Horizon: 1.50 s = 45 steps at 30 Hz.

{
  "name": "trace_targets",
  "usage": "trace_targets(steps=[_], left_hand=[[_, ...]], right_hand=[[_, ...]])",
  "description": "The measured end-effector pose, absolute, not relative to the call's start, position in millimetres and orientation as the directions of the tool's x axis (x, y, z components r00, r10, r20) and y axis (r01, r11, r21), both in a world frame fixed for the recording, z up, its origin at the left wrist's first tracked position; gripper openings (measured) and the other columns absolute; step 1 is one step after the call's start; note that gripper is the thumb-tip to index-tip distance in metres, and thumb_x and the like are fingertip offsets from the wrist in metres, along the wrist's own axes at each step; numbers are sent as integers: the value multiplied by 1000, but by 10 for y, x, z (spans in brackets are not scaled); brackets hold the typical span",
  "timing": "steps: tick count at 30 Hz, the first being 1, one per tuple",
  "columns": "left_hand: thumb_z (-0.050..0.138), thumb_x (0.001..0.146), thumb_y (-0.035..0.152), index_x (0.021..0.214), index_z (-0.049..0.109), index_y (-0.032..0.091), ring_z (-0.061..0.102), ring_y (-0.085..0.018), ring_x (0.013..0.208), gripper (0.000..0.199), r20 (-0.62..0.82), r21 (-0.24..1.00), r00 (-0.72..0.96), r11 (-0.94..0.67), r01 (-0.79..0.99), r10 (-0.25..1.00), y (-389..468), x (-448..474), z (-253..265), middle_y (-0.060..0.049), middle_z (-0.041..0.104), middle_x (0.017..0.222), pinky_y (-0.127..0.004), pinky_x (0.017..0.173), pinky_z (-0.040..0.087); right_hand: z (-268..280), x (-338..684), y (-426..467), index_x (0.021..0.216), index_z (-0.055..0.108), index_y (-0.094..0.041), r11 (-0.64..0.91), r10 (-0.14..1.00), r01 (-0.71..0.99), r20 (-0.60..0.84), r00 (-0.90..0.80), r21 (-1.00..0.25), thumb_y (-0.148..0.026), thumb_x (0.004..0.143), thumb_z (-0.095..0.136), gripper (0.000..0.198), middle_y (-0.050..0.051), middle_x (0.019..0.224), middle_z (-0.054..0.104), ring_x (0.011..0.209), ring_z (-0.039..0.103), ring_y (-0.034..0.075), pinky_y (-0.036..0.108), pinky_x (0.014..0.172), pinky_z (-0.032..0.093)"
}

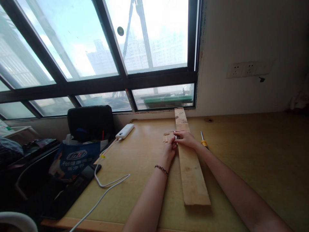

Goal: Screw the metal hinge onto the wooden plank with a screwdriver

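Observation:
A long wooden plank (193,174) lies lengthwise on the table, its far end near the window. Midway along its left edge, my left hand (171,145) pinches a small shiny metal piece (177,137), too small to make out its kind. My right hand (186,139) rests across the plank, its fingertips closed at the same metal piece from the right. Just left of the plank, by my left fingers, is a small wooden block (166,136) with a rough surface, partly hidden by the hand. A screwdriver (204,142) with a yellow and black handle lies right of the plank, partly behind my right forearm.
On the wooden table (145,161), a white power bank (125,131) sits at the left edge with a white cable (108,190) trailing forward. A black chair (90,120) and blue bag (72,161) stand left. The window (156,77) and wall sockets (245,69) are behind.

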<state>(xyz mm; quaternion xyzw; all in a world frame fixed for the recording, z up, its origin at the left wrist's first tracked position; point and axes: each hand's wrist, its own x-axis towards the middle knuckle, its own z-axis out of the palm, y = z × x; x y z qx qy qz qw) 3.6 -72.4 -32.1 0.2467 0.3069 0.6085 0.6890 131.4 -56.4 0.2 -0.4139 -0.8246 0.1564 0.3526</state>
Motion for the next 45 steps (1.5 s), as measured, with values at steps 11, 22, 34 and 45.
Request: trace_targets(steps=[11, 22, 34, 45], left_hand=[[59, 68, 47, 68, 46, 17, 28, -3, 36, 32, -110, 863, -645, -249, -439, 756, -712, -194, -234, 8, 34, 48, -17, 36, 21], [75, 46, 14, 58, 67, 13, 38, -6, 41, 14, 126, 989, 68, -131, 74, 990, -380, -382, 243, 2, 47, 42, -18, 39, 24], [73, 53, 26, 72, 69, 12, 44, -7, 46, 24, 31, 990, 174, -55, 133, 984, -321, -423, 124, -5, 62, 60, -18, 40, 26], [65, 55, 36, 60, 67, 9, 44, -10, 48, 28, 102, 784, 31, -99, 613, 994, -306, -270, 230, 0, 50, 45, -22, 45, 26]], right_hand=[[19, 1321, -577, 110, 59, -26, 607, 794, 591, 444, -416, -531, -31, 66, 67, 45, 5, 117, 57, 111, 49, 23, 39, 95, 37], [26, 1319, -576, 111, 59, -28, 628, 777, 582, 461, -429, -517, -29, 66, 66, 45, 2, 113, 60, 109, 50, 23, 37, 93, 38], [76, 1303, -637, 109, 60, -28, 654, 756, 569, 467, -459, -499, -29, 71, 61, 38, 0, 109, 62, 106, 51, 21, 34, 92, 38], [49, 1294, -617, 101, 64, -25, 646, 761, 602, 460, -458, -469, -36, 71, 60, 32, 2, 106, 63, 106, 50, 22, 35, 91, 38]])
